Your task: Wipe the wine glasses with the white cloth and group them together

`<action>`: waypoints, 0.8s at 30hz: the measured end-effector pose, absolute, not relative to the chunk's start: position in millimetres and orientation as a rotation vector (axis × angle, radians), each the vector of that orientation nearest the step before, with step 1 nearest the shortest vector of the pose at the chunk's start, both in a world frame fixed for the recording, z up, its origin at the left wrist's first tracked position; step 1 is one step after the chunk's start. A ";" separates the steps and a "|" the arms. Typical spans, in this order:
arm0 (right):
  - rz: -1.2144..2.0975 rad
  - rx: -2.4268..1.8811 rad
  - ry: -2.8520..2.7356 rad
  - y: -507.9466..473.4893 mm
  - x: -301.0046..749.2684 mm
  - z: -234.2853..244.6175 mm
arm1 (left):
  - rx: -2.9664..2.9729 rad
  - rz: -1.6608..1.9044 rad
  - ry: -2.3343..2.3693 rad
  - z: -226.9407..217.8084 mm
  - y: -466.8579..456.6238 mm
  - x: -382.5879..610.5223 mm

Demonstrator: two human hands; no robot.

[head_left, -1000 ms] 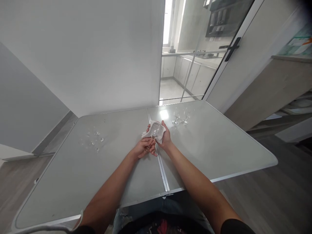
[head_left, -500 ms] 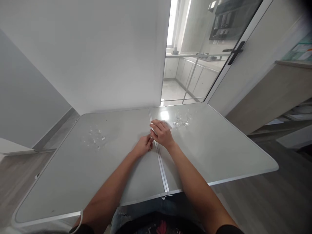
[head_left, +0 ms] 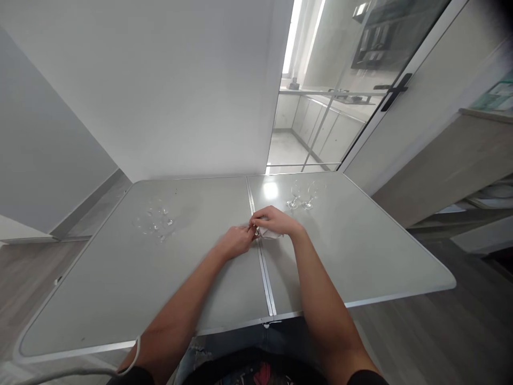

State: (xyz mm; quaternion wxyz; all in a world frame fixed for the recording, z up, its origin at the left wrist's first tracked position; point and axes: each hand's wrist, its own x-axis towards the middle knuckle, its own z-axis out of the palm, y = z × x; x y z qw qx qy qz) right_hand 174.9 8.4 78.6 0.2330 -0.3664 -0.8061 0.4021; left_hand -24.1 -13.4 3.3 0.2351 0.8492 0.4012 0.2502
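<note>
Over the seam in the middle of the table, my two hands meet. My left hand [head_left: 238,241] is closed, its fingertips pinching what looks like a glass; only a small clear glint shows and the rest is hidden. My right hand [head_left: 274,220] bends over from the right, its fingers closed on a white cloth [head_left: 270,234] that hangs out below the palm. Two clear wine glasses [head_left: 294,204] stand upright beyond my right hand. To the left of my left hand lies a group of several clear glasses [head_left: 154,222], hard to tell apart.
The pale grey folding table [head_left: 120,283] has a metal-edged seam [head_left: 265,283] across it. A white wall [head_left: 192,96] rises behind it, beside a glass door with a black handle [head_left: 396,92]. A white cable [head_left: 136,355] passes near my left arm.
My right hand has turned and moved slightly right and down, and the white cloth now shows beneath it. My left hand has shifted slightly right. The glasses stay in place.
</note>
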 end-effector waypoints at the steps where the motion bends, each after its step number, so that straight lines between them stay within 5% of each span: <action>1: 1.300 -0.904 -2.104 9.2 179.2 79.6 | 2.236 0.776 1.049 2.4 -14.0 -23.8; 5: 1.637 -0.721 -1.596 8.2 177.8 74.3 | 1.879 0.917 0.909 2.0 -15.6 -24.6; 12: 1.432 -0.635 -0.981 3.2 115.6 46.1 | 1.614 1.018 0.914 -7.9 -13.1 -15.1; 24: 0.752 -0.930 -1.851 5.0 105.6 19.1 | 0.886 1.187 0.714 -19.8 -2.4 -14.3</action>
